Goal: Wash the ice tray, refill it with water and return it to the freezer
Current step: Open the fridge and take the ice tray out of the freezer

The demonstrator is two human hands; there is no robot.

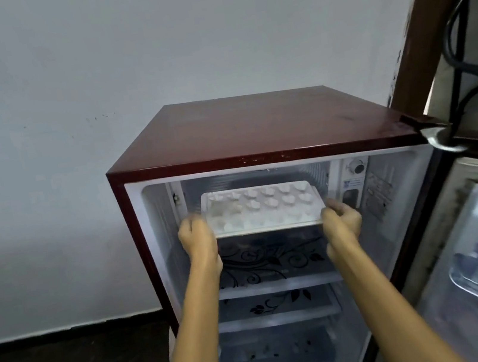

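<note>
Fingers: left hand (197, 237) and right hand (341, 219) clamp the tray's ends.
Ice tray (262, 208): white, cupped, level at the freezer (317, 170) mouth.

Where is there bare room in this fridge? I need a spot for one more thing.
Bare: the floral glass shelf below the ice tray, and the shelf under it. Crowded: the freezer opening, where the left hand and right hand grip the tray's ends.
</note>
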